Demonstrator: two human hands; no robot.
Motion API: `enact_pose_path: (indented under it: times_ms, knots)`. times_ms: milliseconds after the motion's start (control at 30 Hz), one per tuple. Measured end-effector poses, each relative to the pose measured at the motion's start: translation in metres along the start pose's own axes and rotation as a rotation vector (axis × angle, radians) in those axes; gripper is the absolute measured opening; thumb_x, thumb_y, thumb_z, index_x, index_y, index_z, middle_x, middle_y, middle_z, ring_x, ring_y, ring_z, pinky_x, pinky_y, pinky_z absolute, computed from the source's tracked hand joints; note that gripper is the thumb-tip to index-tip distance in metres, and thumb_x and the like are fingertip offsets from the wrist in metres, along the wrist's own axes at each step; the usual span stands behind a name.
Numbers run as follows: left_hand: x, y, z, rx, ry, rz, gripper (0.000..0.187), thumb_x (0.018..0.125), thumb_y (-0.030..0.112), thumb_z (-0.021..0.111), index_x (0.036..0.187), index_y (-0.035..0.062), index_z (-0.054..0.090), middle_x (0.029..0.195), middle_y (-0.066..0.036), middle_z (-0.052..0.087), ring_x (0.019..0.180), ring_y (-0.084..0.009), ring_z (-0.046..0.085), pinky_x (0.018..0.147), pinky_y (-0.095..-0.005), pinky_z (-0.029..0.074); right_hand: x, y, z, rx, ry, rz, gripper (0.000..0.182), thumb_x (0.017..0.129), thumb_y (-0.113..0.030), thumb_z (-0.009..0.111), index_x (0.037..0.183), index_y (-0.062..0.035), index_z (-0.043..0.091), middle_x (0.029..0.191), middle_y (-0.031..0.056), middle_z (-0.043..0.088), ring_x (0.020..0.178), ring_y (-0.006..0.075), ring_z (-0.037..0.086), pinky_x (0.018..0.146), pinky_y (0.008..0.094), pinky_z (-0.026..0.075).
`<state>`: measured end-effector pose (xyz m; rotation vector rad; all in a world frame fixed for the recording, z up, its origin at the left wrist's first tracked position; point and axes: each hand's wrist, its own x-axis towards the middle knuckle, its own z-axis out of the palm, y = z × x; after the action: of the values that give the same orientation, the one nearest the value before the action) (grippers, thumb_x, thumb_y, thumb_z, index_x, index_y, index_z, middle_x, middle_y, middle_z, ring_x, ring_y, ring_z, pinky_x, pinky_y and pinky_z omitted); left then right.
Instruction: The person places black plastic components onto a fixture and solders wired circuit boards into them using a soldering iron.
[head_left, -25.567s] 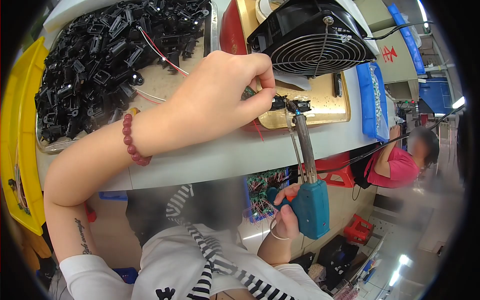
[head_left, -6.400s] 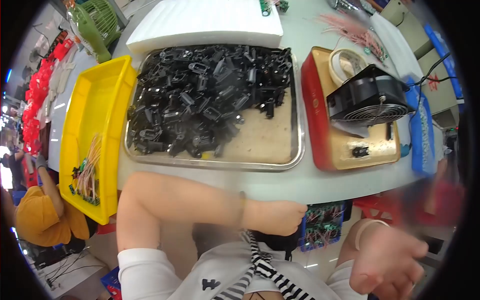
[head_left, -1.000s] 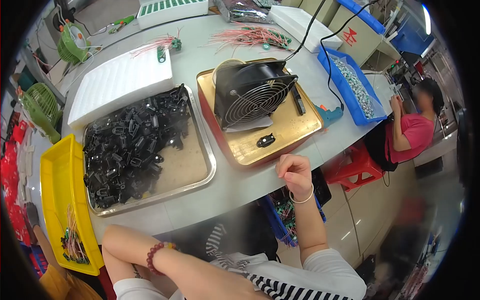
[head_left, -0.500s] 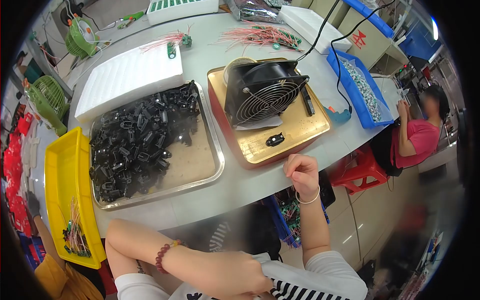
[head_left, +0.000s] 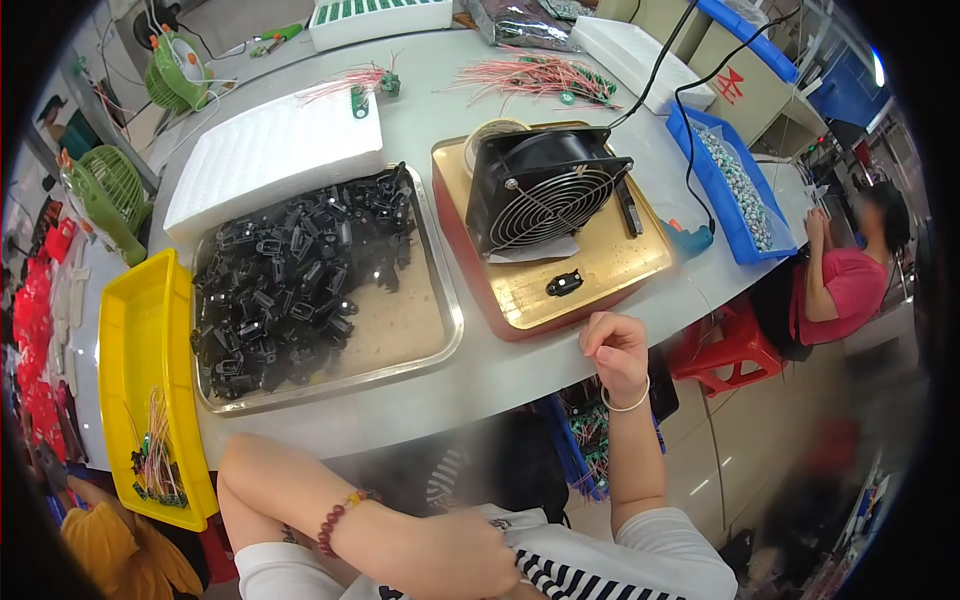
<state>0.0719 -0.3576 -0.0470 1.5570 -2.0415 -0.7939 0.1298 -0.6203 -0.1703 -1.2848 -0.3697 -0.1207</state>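
My left hand (head_left: pixel 465 555), below a beaded bracelet, is closed against the front of my white shirt (head_left: pixel 650 555) with black stripes. Cloth is gathered at its knuckles; the fingertips are hidden. My right hand (head_left: pixel 615 350), with a pale bangle at the wrist, is raised just off the table edge, fingers curled and nothing visible in them. Closest to it is a gold-coloured tin lid (head_left: pixel 520 308), on which lie a small black plastic housing (head_left: pixel 564 283) and a black fan (head_left: pixel 545 195) with a wire guard.
A metal tray (head_left: pixel 425 350) holds many black housings. Around it are a yellow bin (head_left: pixel 150 300), a white foam tray (head_left: pixel 275 155) and wired green boards (head_left: pixel 545 80). A blue tray (head_left: pixel 775 240) of small parts stands right. A co-worker in pink (head_left: pixel 845 285) sits beyond.
The whole view has shifted slightly to the right. My left hand has moved a little left and down along the shirt. My right hand keeps its curled pose by the tin.
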Motion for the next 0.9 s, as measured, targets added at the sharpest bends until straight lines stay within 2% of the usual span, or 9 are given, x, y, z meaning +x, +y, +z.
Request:
enact_pose_path:
  times_ms: [133, 267, 333, 600, 767, 833, 900]
  knots:
    - [0.000, 0.000, -0.002, -0.078, 0.079, 0.071, 0.016, 0.076, 0.014, 0.057, 0.084, 0.0001, 0.058, 0.072, -0.014, 0.062, 0.067, -0.0281, 0.062, 0.057, -0.0344, 0.050, 0.000, 0.001, 0.000, 0.009, -0.002, -0.006, 0.021, 0.071, -0.016, 0.064, 0.067, 0.0032, 0.054, 0.060, 0.0073, 0.047, 0.051, 0.0130, 0.039, 0.049, 0.0257, 0.028]
    - [-0.009, 0.006, -0.017, -0.564, 0.174, 0.357, 0.019, 0.081, 0.017, 0.055, 0.087, -0.0009, 0.054, 0.075, -0.016, 0.059, 0.071, -0.0309, 0.061, 0.062, -0.0374, 0.049, -0.001, 0.001, -0.001, 0.013, -0.007, -0.006, 0.022, 0.071, -0.016, 0.064, 0.068, 0.0032, 0.054, 0.060, 0.0073, 0.046, 0.051, 0.0131, 0.038, 0.049, 0.0260, 0.028]
    - [-0.013, 0.009, -0.021, -0.674, 0.151, 0.429, 0.019, 0.082, 0.017, 0.055, 0.088, -0.0010, 0.054, 0.074, -0.016, 0.059, 0.071, -0.0313, 0.060, 0.062, -0.0378, 0.048, 0.000, 0.001, -0.001, 0.013, -0.011, -0.009, 0.022, 0.072, -0.016, 0.064, 0.068, 0.0033, 0.054, 0.060, 0.0072, 0.046, 0.052, 0.0131, 0.039, 0.049, 0.0260, 0.028]
    - [-0.025, 0.013, -0.023, -0.657, 0.047, 0.472, 0.020, 0.084, 0.018, 0.053, 0.089, -0.0013, 0.052, 0.073, -0.017, 0.058, 0.070, -0.0328, 0.059, 0.062, -0.0397, 0.048, -0.002, 0.003, -0.002, 0.038, 0.000, -0.012, 0.019, 0.072, -0.016, 0.064, 0.070, 0.0020, 0.059, 0.064, 0.0056, 0.051, 0.058, 0.0104, 0.043, 0.053, 0.0227, 0.029]
    - [-0.026, 0.010, -0.038, -0.666, -0.130, 0.592, 0.021, 0.085, 0.019, 0.053, 0.090, -0.0015, 0.052, 0.072, -0.017, 0.057, 0.070, -0.0338, 0.059, 0.062, -0.0408, 0.047, -0.001, 0.003, -0.002, 0.026, 0.001, -0.006, 0.021, 0.072, -0.018, 0.064, 0.069, 0.0023, 0.057, 0.063, 0.0057, 0.049, 0.056, 0.0111, 0.041, 0.052, 0.0236, 0.028]
    - [-0.018, 0.003, -0.040, -0.653, -0.086, 0.561, 0.021, 0.086, 0.019, 0.052, 0.090, -0.0016, 0.051, 0.071, -0.017, 0.057, 0.070, -0.0342, 0.059, 0.062, -0.0413, 0.047, -0.001, 0.002, -0.003, 0.002, 0.001, -0.005, 0.026, 0.073, -0.020, 0.065, 0.068, 0.0031, 0.054, 0.061, 0.0063, 0.044, 0.052, 0.0130, 0.038, 0.050, 0.0256, 0.027]
    - [-0.006, -0.003, -0.039, -0.553, 0.154, 0.377, 0.022, 0.088, 0.020, 0.051, 0.091, -0.0018, 0.051, 0.070, -0.018, 0.056, 0.069, -0.0357, 0.058, 0.061, -0.0417, 0.046, -0.001, 0.000, -0.001, 0.010, 0.015, -0.006, 0.025, 0.072, -0.019, 0.064, 0.068, 0.0032, 0.054, 0.061, 0.0063, 0.044, 0.051, 0.0129, 0.038, 0.049, 0.0256, 0.027]
